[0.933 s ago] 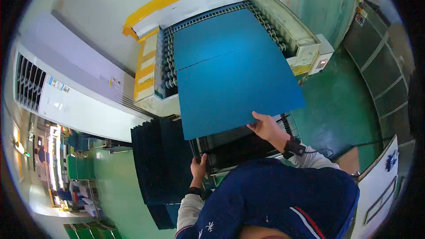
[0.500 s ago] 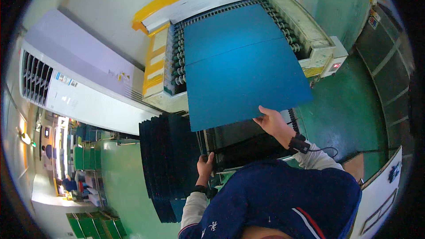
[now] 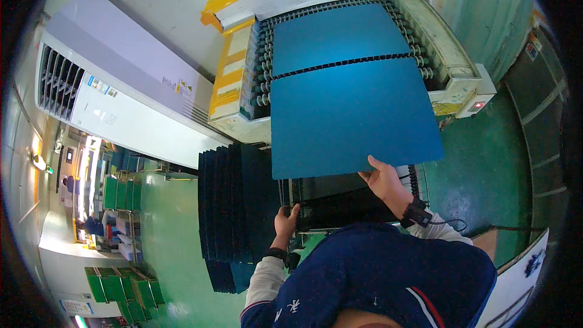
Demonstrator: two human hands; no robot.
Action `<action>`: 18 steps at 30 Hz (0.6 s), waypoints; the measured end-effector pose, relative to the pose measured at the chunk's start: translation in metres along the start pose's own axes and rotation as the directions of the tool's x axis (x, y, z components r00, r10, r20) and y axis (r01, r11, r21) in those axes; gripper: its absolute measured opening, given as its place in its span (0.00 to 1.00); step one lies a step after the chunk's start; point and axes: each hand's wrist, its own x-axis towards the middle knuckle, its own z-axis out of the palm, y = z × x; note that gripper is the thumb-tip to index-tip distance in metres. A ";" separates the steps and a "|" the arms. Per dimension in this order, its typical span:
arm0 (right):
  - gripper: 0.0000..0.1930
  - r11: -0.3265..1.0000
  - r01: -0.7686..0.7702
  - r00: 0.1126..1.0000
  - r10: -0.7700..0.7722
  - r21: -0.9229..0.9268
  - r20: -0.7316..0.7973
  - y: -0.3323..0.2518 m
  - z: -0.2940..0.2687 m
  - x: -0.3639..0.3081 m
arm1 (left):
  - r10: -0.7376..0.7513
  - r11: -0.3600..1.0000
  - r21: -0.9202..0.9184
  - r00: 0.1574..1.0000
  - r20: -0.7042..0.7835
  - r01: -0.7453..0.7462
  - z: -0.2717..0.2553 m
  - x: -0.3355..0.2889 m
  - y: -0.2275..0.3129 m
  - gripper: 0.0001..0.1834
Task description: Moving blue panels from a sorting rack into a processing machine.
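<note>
At the roller conveyor [image 3: 437, 42], nearer blue panel [image 3: 352, 118] in right grip [image 3: 387, 185], contents of left grip [image 3: 285, 225] unclear.

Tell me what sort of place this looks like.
Most likely a factory workshop: there's a roller machine with blue sheets lying over its rollers, a close-set row of dark sheets beside it, and a smooth green floor.
</note>
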 end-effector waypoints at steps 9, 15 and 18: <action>0.08 1.000 0.008 1.000 -0.008 -0.009 0.003 -0.004 -0.005 0.017 | -0.027 1.000 0.003 0.999 0.019 0.027 -0.002 -0.002 0.010 0.37; 0.10 1.000 0.012 1.000 -0.011 -0.028 0.020 -0.005 -0.005 0.026 | -0.004 0.999 0.046 1.000 -0.009 0.004 -0.004 -0.003 0.011 0.37; 0.11 0.999 0.025 0.999 -0.024 -0.021 0.027 -0.006 -0.004 0.029 | 0.008 0.998 0.056 1.000 -0.017 -0.007 -0.003 -0.001 0.011 0.38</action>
